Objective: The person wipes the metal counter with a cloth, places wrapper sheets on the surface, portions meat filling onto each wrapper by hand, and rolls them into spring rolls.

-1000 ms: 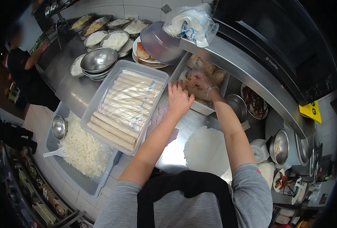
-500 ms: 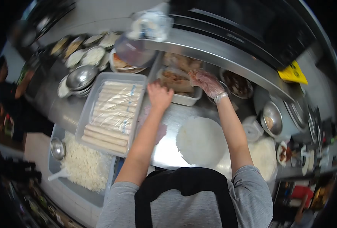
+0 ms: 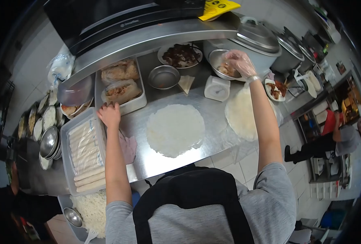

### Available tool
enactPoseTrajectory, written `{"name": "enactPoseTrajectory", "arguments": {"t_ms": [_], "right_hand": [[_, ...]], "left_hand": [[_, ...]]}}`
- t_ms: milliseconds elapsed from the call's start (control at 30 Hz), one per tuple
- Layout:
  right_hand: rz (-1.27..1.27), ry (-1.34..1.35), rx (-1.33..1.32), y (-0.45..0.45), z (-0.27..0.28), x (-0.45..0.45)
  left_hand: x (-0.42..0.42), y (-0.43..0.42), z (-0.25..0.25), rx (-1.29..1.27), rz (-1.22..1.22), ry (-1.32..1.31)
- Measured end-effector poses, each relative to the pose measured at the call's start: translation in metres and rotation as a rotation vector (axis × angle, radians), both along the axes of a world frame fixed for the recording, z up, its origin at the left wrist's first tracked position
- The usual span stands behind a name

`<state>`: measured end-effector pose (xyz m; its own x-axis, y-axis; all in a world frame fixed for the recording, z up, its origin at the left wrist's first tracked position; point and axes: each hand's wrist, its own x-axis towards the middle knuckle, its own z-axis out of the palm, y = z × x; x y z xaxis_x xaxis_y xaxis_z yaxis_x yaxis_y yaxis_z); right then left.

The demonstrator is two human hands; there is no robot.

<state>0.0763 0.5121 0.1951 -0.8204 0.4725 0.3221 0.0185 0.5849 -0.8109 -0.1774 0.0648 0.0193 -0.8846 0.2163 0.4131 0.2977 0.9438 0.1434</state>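
My right hand [image 3: 241, 64], in a clear plastic glove, reaches over a metal bowl [image 3: 214, 61] that holds some pale orange filling [image 3: 226, 70]. Its fingers are bunched and point down at the filling; what they pinch is hidden. Bare, my left hand [image 3: 109, 115] rests at the front corner of a white bin [image 3: 132, 106], fingers slightly apart. Bags of filling [image 3: 121, 91] lie inside that bin. Close to the left hand stands a plastic tray [image 3: 100, 140] of white rolls [image 3: 80, 142], partly under clear film. A thin round wrapper [image 3: 175, 130] lies flat on the steel counter [image 3: 142, 164] between my arms.
A small scale [image 3: 217, 88] and a stack of round wrappers [image 3: 241, 114] stand at the right. Behind are an empty-looking bowl [image 3: 164, 77], a dish of dark food [image 3: 182, 55] and a large lidded pot [image 3: 255, 38]. An overhead shelf [image 3: 148, 40] crosses above. Another person [image 3: 343, 136] is at far right.
My right hand has moved from the bin of filling to the metal bowl on the right. My left hand stays by the bin's edge. The view has turned to the right.
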Motion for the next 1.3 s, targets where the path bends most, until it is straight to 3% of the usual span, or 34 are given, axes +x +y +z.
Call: {"name": "enactPoseTrajectory", "arguments": {"t_ms": [400,500,567,633,733,767,867,933,1000,1033,1233,1300], "right_hand": [[-0.080,0.166,0.018,0.017,0.026,0.027],[-0.064,0.200,-0.037,0.020,0.027,0.037],[-0.050,0.226,-0.072,0.020,0.027,0.043],[-0.036,0.218,-0.113,0.024,0.024,0.045],[-0.008,0.209,-0.136,0.026,0.020,0.045],[0.003,0.210,-0.119,0.026,0.018,0.044],[-0.020,0.116,-0.075,0.027,0.015,0.041],[-0.002,0.124,-0.132,0.036,-0.001,0.030],[0.074,0.023,-0.125,0.044,-0.010,0.019],[0.004,-0.042,0.060,0.041,-0.009,0.017],[-0.119,-0.204,0.523,0.011,-0.031,-0.016],[0.003,-0.128,0.775,-0.005,-0.035,-0.010]], "left_hand": [[-0.012,-0.002,0.004,-0.052,0.017,-0.180],[-0.009,0.008,0.005,0.153,0.033,-0.081],[0.007,0.033,0.013,0.486,-0.236,0.179],[0.031,0.077,0.031,0.631,-0.525,0.255],[0.081,0.152,0.058,0.765,-0.784,0.129],[0.098,0.174,0.067,0.893,-0.831,-0.161],[0.129,0.233,0.082,0.974,-0.957,-0.434],[0.154,0.262,0.107,1.180,-0.881,-0.955],[0.161,0.296,0.114,1.286,-0.769,-1.055],[0.160,0.309,0.114,1.292,-0.738,-1.079],[0.168,0.318,0.127,1.279,-0.666,-1.179],[0.173,0.312,0.128,1.275,-0.754,-1.123]]}}
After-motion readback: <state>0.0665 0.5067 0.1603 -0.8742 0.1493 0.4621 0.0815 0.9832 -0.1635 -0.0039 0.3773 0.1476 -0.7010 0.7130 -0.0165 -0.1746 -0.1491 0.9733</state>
